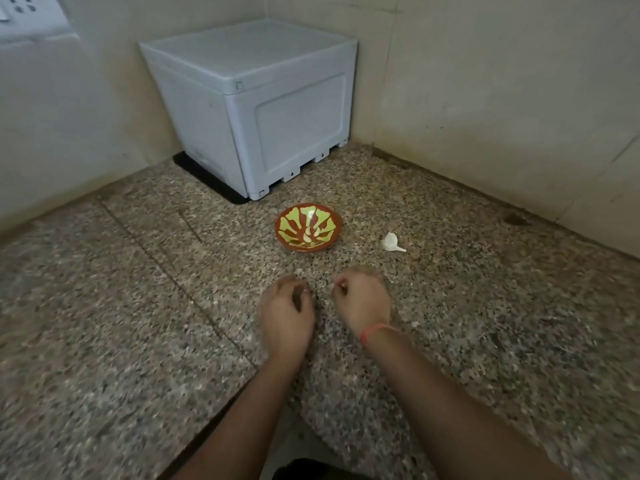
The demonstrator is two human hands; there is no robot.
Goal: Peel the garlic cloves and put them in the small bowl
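Observation:
A small red-brown bowl (281,234) with a green pattern stands on the speckled stone counter, and a few peeled garlic cloves (309,235) lie in it. To its right lies a white garlic piece with a stalk (390,242). Both hands hover in front of the bowl, a little apart, fingers curled. My right hand (363,301), with an orange thread at the wrist, pinches a small pale bit at its fingertips; clove or skin, I cannot tell which. My left hand (286,308) has its fingers curled inward, and what they hold is hidden.
A grey-white plastic box (256,102) fills the back corner behind the bowl. Tiled walls close the counter at the back and right. A crack line (194,292) runs across the counter on the left. A small pale scrap (414,323) lies right of my right wrist.

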